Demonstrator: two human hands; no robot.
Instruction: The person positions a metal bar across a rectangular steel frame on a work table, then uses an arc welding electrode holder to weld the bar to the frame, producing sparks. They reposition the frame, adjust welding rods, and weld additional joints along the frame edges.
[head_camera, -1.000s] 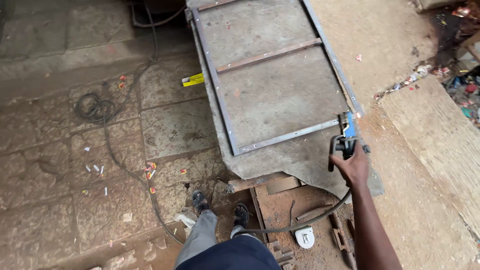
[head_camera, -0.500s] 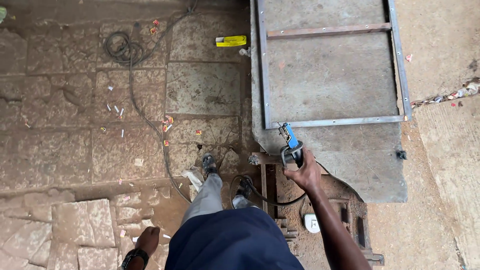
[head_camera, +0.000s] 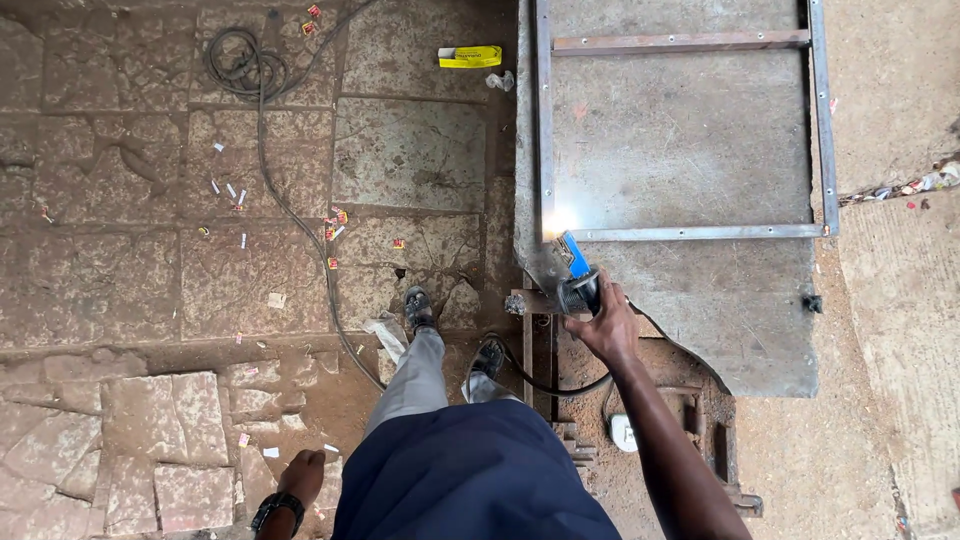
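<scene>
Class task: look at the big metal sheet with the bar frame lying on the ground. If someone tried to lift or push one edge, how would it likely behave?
The metal sheet is broad and flat with bars fixed across it, so it is probably stiff and heavy. Lying flat on the ground, it would likely scrape, not roll or tip. Its edge looks thin, possibly sharp.

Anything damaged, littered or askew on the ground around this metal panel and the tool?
Yes. The paving stones at lower left are cracked and uneven, small paper scraps litter the floor, and a loose cable trails across it. The right hand holds a blue-tipped tool at the frame corner, where a bright glare shows.
</scene>
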